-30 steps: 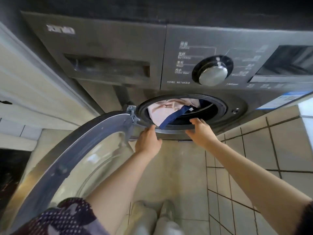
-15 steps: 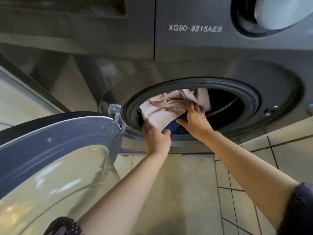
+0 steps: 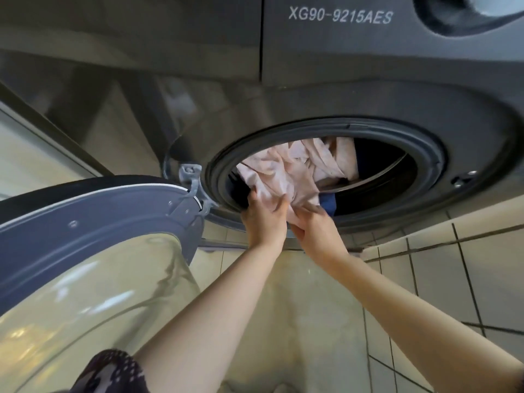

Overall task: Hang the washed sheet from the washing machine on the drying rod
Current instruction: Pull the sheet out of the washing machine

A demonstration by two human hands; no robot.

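Sheet point(image 3: 279, 177), pale pink, sits bunched in the mouth of the washing machine point(image 3: 326, 80), its front fold spilling over the grey door seal point(image 3: 425, 154). Left hand point(image 3: 265, 217) grips that front fold, thumb on top of the cloth; right hand point(image 3: 317, 228) pinches the lower edge just beside it, fingers curled into the fabric. I cannot tell how much cloth each hand has gathered, since the fingertips are buried in the folds. A dark blue piece point(image 3: 329, 204) lies under the pink, touching it; it may be a border of the same sheet or a separate item. I judge the sheet soft, limp and heavy with water, likely to drag and snag on the seal. Best hold: a thick bunch, not a single edge. Door point(image 3: 93, 222) hangs open at left, above the tiled floor point(image 3: 442, 279).
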